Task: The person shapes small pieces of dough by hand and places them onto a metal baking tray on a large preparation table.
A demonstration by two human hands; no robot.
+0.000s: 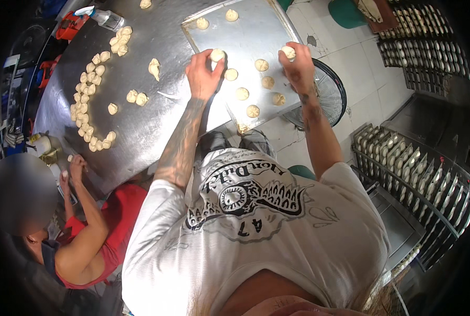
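Observation:
Over the left side of a metal baking tray, my left hand pinches a round dough ball between thumb and fingers. My right hand grips another dough ball at the tray's right edge. Between and below the hands, several flattened dough rounds with marked tops rest on the tray in slanting rows. Two more rounds sit near its far end. Whether the held pieces touch the tray, I cannot tell.
A curved line of dough balls lies on the steel table, with loose pieces nearer the tray. A spray bottle stands far left. A person in red works at lower left. Right are a fan and loaded tray racks.

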